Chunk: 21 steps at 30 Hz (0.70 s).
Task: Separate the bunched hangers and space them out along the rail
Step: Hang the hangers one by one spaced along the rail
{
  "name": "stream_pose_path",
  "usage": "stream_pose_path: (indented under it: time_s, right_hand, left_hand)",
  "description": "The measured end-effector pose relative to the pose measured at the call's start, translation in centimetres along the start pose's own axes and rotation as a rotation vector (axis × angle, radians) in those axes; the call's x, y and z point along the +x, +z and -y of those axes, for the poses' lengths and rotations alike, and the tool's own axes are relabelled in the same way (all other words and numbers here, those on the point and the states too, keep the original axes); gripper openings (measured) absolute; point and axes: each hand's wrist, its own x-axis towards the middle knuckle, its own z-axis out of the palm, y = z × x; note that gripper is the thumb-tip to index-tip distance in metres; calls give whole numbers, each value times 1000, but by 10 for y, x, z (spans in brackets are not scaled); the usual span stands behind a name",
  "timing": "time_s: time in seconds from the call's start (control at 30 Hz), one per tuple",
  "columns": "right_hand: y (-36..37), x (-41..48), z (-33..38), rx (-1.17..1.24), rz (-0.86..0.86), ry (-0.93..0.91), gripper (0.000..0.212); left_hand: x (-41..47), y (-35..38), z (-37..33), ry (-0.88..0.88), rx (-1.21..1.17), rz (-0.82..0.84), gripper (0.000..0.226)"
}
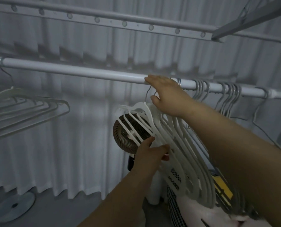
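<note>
Head view, frame centre: my right hand (165, 94) pinches a hook on the rail (87, 73); my left hand (150, 153) grips the hangers (177, 145), steadying them for separating.

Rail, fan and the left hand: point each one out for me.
Rail (87, 73), head view, bare stretch of the bar.
Fan (125, 136), head view, round grille.
Left hand (150, 153), head view, back of the hand.

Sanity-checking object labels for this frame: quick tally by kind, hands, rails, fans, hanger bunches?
Hands: 2, left hand and right hand
Rails: 2, hanger rail and upper rail
Fans: 1, fan
Hanger bunches: 2, left bunch and right bunch; single hangers too blurred to count
Total: 7
</note>
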Motion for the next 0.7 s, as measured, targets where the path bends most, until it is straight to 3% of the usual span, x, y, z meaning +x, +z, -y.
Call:
stream_pose_path:
  time_s: [0.17,0.27,0.6,0.7]
  right_hand:
    - [-1,3,3,-8,-42,6,56]
    - [1,8,5,-13,-94,50,55]
    - [17,40,30,-69,-160,150,50]
    - [23,50,44,-88,-160,139,52]
  left_hand:
    - [-3,-14,-6,-2,56,-1,44]
    - [-10,-32,-11,57,65,2,12]
    - [-12,-120,-45,198,126,-96,38]
    - [-13,-149,-50,184,116,-164,33]
